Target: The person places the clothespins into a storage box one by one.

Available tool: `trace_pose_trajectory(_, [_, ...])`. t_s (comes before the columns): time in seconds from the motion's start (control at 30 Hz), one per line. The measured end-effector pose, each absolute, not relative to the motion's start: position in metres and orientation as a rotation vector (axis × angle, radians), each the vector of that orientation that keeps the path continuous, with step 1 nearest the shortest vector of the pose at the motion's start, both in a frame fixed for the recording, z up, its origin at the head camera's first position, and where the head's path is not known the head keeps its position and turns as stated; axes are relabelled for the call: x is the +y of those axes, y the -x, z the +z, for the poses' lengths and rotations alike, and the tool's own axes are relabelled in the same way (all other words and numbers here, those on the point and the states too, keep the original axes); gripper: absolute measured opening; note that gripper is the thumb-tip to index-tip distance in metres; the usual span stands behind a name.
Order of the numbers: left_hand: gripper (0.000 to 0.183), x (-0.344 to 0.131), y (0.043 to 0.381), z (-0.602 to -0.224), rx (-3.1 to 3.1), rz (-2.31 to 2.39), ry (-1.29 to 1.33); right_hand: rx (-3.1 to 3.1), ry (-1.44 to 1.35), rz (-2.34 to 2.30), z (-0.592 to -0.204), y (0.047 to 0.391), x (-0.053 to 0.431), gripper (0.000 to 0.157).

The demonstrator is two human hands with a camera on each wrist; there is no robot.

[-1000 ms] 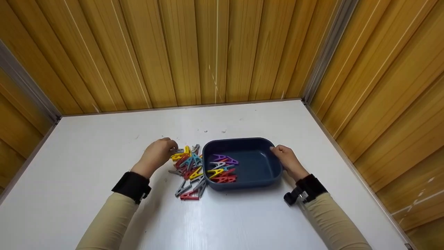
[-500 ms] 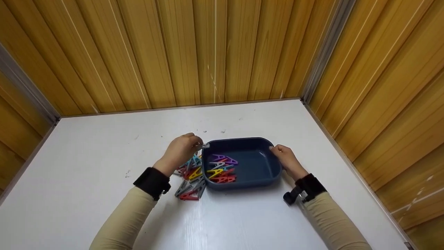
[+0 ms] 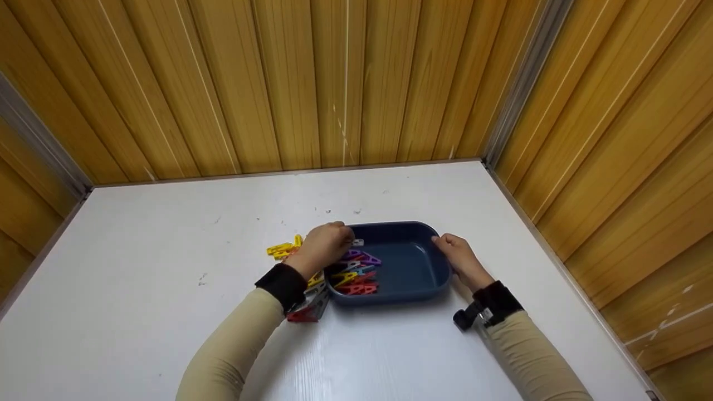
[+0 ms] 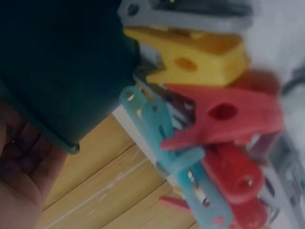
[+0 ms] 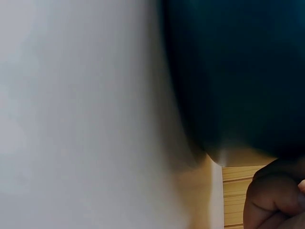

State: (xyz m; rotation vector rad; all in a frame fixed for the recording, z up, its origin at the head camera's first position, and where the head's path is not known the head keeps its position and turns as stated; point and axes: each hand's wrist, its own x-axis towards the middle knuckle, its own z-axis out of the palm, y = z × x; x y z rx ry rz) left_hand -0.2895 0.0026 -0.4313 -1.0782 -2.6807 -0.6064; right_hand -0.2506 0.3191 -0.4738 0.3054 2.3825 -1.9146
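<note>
A dark blue plastic basin (image 3: 409, 270) stands on the white table. Inside its left half lie several clothespins (image 3: 361, 288), red, yellow, purple and pale ones. My left hand (image 3: 326, 245) is over the basin's far left rim and pinches a grey clothespin (image 3: 357, 243) just inside it. At the right rim, my right hand (image 3: 463, 257) grips the basin with the thumb on top. Left of the basin is a loose pile with yellow clothespins (image 3: 280, 249), partly hidden by my left arm. The left wrist view shows red (image 4: 228, 114) and teal clothespins (image 4: 162, 129) there up close.
The basin's left wall stands right against the clothespin pile. Wood-patterned panels (image 3: 301, 83) rise behind the white table (image 3: 390, 356) and along its sides. A grey clothespin (image 3: 320, 303) and a red one (image 3: 303, 316) lie near the front of the pile.
My left hand has carried the grey clothespin rightward, from the pile over the rim into the basin's far left corner. My right hand and the basin have stayed almost still.
</note>
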Motion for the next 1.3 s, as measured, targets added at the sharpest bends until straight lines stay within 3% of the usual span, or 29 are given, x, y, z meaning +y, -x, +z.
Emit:
trace_pose_trajectory(0.3, [0.009, 0.012, 0.287, -0.447, -2.674, -0.504, 1.125, 2.395, -0.304, -1.924, -0.473, 0.249, 0.321, 0.038])
trace_pose_trajectory(1.3, [0.009, 0.015, 0.287, -0.449, -2.693, -0.502, 1.199, 2.412, -0.319, -1.894, -0.471, 0.25, 0.322, 0.04])
